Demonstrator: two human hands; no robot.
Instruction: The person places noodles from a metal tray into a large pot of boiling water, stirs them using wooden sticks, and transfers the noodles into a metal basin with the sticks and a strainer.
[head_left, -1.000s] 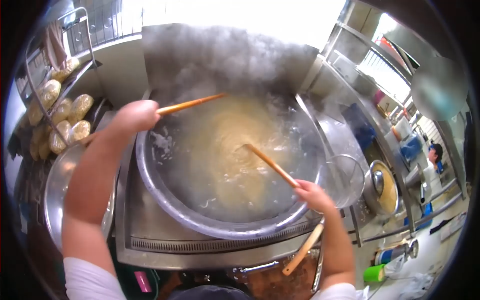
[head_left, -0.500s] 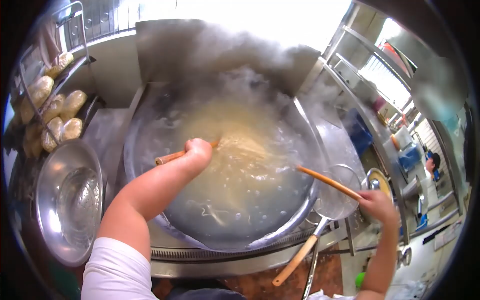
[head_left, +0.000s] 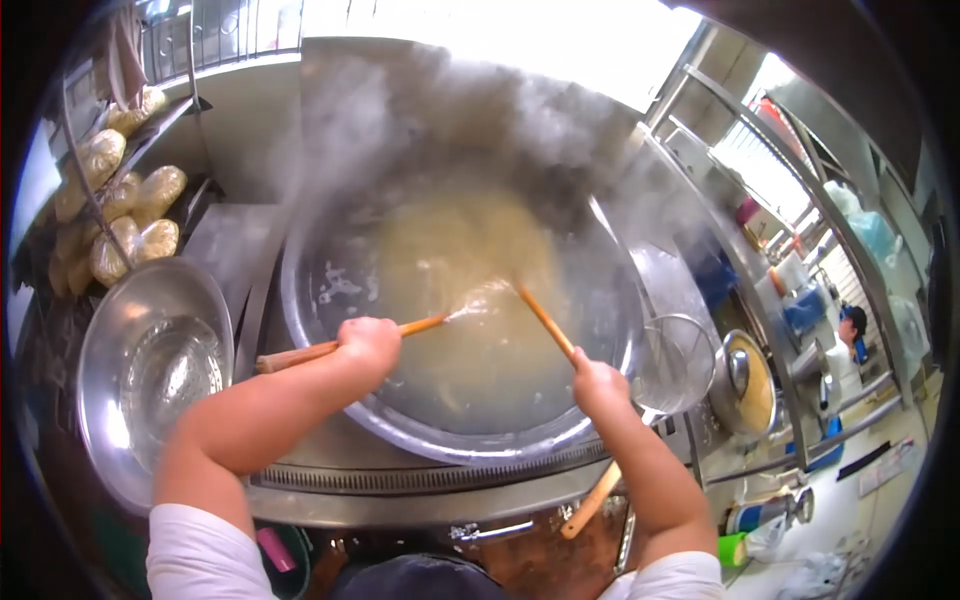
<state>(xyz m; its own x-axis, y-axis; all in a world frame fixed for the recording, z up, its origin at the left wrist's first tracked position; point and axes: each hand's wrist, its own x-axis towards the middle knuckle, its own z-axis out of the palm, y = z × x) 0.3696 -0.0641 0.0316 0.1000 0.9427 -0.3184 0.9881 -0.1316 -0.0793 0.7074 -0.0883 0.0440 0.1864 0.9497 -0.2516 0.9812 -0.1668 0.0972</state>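
Observation:
A huge round pan of steaming, cloudy water fills the middle of the view. Under the surface spreads a pale yellow mass, probably noodles, blurred by steam. My left hand is closed around a long wooden stick above the pan's left side; its thick end points left and its tip is at the water near the centre. Over the right side, my right hand grips another wooden stick, which slants up and left into the water. The two tips are apart, with ripples between them.
A steel bowl stands at the left, below several bags of yellowish food on a rack. Right of the pan lies a wire strainer with a wooden handle. Beyond it are a round container and metal rails. Another person is far right.
My right hand has swung left over the pan, bringing its stick into the water. My left hand has moved slightly left and down with its stick. The camera view has shifted a little.

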